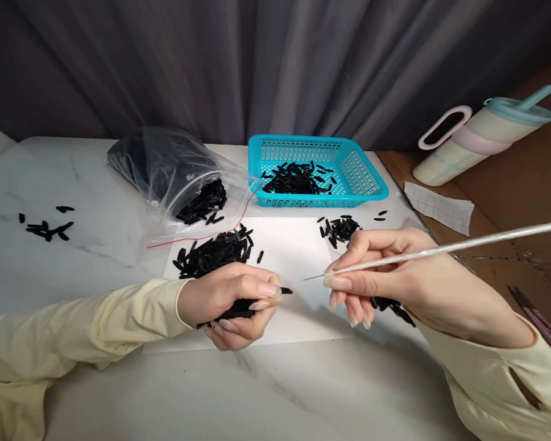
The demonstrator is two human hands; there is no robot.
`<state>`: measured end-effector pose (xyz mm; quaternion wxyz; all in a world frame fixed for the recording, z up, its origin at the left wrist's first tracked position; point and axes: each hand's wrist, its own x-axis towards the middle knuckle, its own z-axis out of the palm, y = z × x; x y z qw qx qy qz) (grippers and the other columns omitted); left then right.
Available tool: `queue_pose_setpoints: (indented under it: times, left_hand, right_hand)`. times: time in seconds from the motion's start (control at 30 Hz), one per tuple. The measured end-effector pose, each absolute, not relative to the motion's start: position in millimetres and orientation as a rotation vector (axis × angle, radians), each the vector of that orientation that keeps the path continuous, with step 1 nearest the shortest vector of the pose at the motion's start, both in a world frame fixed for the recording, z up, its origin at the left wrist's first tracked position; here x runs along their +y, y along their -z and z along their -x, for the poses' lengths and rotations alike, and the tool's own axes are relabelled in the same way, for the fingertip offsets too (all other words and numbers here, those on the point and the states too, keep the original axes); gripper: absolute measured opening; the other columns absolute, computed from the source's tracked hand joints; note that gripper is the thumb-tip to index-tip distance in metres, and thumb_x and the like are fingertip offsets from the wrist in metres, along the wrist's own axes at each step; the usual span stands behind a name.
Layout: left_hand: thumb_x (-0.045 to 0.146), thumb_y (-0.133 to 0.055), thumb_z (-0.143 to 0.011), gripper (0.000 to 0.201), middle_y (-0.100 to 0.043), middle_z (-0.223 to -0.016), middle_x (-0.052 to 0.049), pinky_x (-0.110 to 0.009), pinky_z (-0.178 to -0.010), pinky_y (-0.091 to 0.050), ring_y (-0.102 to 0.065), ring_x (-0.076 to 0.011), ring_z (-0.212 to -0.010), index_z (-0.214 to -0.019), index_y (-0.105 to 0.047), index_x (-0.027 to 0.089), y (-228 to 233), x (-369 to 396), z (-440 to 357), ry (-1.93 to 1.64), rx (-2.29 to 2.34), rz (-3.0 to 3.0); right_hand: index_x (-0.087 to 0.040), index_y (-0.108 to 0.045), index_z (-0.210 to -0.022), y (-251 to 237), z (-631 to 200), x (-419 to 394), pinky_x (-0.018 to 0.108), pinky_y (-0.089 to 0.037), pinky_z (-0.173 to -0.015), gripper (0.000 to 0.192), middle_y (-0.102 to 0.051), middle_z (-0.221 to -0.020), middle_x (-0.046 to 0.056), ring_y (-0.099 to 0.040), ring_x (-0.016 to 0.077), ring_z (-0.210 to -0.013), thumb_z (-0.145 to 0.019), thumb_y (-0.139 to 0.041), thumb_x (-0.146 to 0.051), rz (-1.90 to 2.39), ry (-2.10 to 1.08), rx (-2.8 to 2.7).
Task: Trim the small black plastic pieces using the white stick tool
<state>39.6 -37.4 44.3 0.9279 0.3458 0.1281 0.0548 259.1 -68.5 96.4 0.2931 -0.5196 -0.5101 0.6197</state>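
In my left hand (239, 300) several small black strips are gathered in the palm, and one black strip (286, 291) sticks out between thumb and finger. My right hand (371, 269) pinches a thin, pale, shiny rod (441, 250) with a fine needle-like tip. That tip points at the strip, with a gap between them. Under both hands lies a white sheet (298, 318). A pile of black strips (215, 251) rests just beyond my left hand. Another small heap (340, 229) sits past my right hand, and more strips (392, 308) show partly beneath it.
A blue basket (321, 197) at the back holds black strips. Left of it, a clear zip bag (165, 171) lies open with strips spilling out. Loose strips (50, 229) lie far left. A tumbler (480, 144) and a printed paper (441, 207) are at right.
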Motion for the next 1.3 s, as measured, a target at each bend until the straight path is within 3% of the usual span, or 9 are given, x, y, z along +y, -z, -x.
queue_pose_setpoints:
  times: [0.1, 0.23, 0.3, 0.87, 1.3]
  left_hand:
    - [0.022, -0.039, -0.086, 0.022, -0.034, -0.041, 0.008, -0.009, -0.026, -0.018, -0.02, -0.0027, -0.028, -0.065, -0.037, 0.017, -44, -38, -39, -0.111, 0.263, -0.706]
    - [0.023, -0.039, -0.087, 0.023, -0.034, -0.041, 0.008, -0.009, -0.026, -0.019, -0.021, -0.0026, -0.029, -0.065, -0.038, 0.017, -44, -39, -38, -0.115, 0.288, -0.721]
    - [0.024, -0.04, -0.087, 0.024, -0.034, -0.041, 0.008, -0.009, -0.026, -0.019, -0.022, -0.0025, -0.028, -0.064, -0.038, 0.017, -44, -39, -38, -0.103, 0.308, -0.737]
    - [0.026, -0.045, -0.086, 0.022, -0.032, -0.038, 0.009, -0.008, -0.026, -0.019, -0.021, -0.0022, -0.027, -0.066, -0.043, 0.016, -42, -37, -40, -0.087, 0.377, -0.759]
    - [0.023, -0.041, -0.088, 0.024, -0.032, -0.039, 0.009, -0.008, -0.027, -0.02, -0.022, -0.0019, -0.028, -0.065, -0.043, 0.016, -42, -37, -39, -0.101, 0.383, -0.781]
  right_hand:
    - [-0.018, -0.065, -0.061, -97, -256, -73, 0.021, -0.053, -0.044, 0.015, -0.068, -0.059, 0.002, -0.064, 0.0145, -0.049, -0.065, -0.075, -0.028, 1.372, -1.63, -1.369]
    - [-0.02, -0.064, -0.054, -95, -253, -75, 0.027, -0.058, -0.066, 0.015, -0.072, -0.084, 0.003, -0.068, 0.0218, -0.082, -0.063, -0.077, -0.024, 1.393, -1.51, -1.424]
    - [-0.019, -0.062, -0.053, -96, -251, -76, 0.032, -0.057, -0.073, 0.019, -0.072, -0.087, 0.004, -0.067, 0.0241, -0.087, -0.065, -0.075, -0.025, 1.385, -1.543, -1.402]
    - [-0.02, -0.045, -0.05, -100, -243, -84, 0.033, -0.058, -0.07, 0.033, -0.072, -0.079, 0.006, -0.067, 0.0248, -0.087, -0.07, -0.071, -0.023, 1.431, -1.539, -1.358]
    - [-0.02, -0.052, -0.052, -95, -243, -85, 0.028, -0.057, -0.065, 0.028, -0.073, -0.082, 0.005, -0.069, 0.0232, -0.082, -0.073, -0.07, -0.019, 1.358, -1.542, -1.38]
